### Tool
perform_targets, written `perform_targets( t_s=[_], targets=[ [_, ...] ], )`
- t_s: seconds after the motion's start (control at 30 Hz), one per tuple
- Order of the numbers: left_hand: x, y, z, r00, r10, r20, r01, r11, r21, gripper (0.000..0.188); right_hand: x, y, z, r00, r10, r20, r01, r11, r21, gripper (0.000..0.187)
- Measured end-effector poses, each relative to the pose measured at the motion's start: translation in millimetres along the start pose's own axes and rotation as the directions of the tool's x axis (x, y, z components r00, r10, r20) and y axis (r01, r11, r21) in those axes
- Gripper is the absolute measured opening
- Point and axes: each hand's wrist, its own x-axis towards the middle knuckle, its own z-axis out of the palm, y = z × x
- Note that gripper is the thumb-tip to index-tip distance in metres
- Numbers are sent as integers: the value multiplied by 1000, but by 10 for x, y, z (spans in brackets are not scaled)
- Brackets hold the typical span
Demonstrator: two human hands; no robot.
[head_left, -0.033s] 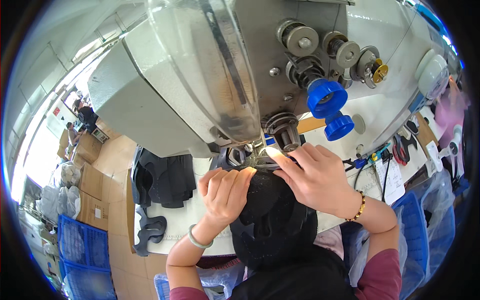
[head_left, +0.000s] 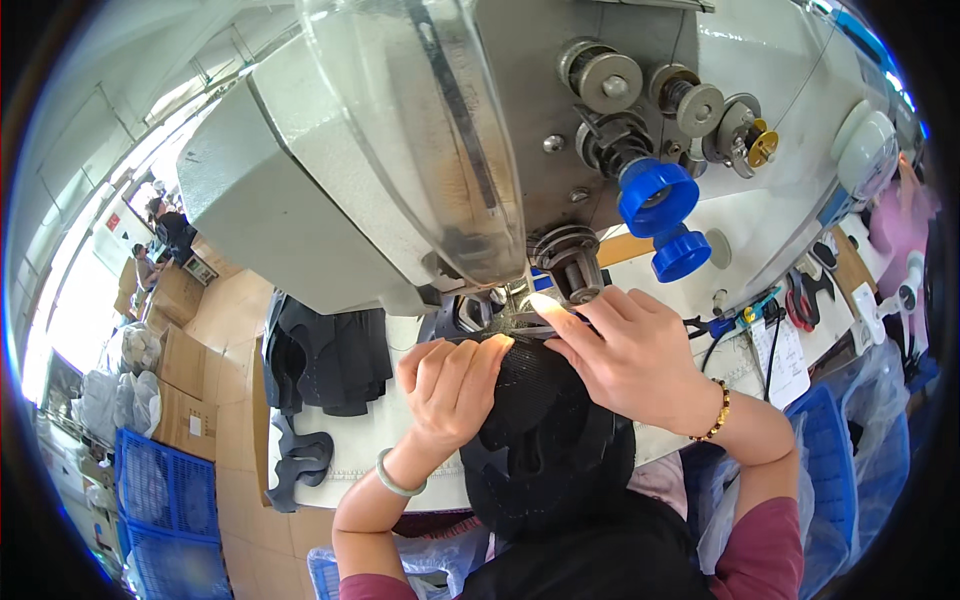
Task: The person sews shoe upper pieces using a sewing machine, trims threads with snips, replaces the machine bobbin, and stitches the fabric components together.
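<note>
A black mesh shoe upper [head_left: 540,430] lies under the sewing machine's needle area [head_left: 515,305], its near part hanging toward my lap. My left hand [head_left: 450,385], with a pale bangle at the wrist, is closed on the mesh's left edge, thumb and forefinger pinched together. From the right, my right hand [head_left: 630,350], wearing a beaded bracelet, is closed at the far edge, its thumb pressed to the mesh. A thin silver metal piece [head_left: 532,331] shows at its fingertips; I cannot tell whether it is held or belongs to the machine. The needle tip is hidden.
Dark cut pieces [head_left: 335,355] are stacked on the white table at the left. Red-handled scissors [head_left: 800,300] and a paper sheet [head_left: 780,360] lie right. The machine head [head_left: 400,130] hangs close above my hands. Blue crates [head_left: 170,490] stand left; another blue crate [head_left: 830,460] stands right.
</note>
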Motion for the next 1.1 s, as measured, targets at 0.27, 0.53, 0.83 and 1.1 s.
perform_targets(
  t_s=[0.27,0.53,0.83,1.1],
  targets=[
    [-98,-28,56,996,75,-38,-72,995,70,24,39,-25,133,996,-92,13,92,996,-10,22],
    [-54,-21,-112,969,-233,83,240,966,-97,23,-35,-3,93,993,112,-23,-110,991,77,22],
    [29,-38,-161,842,-405,357,515,802,-303,19,-16,-54,86,999,19,25,-20,999,43,29],
    [-23,-7,-7,931,-300,209,338,924,-180,16,1,-158,123,999,-31,22,33,996,-85,26]
  ],
)
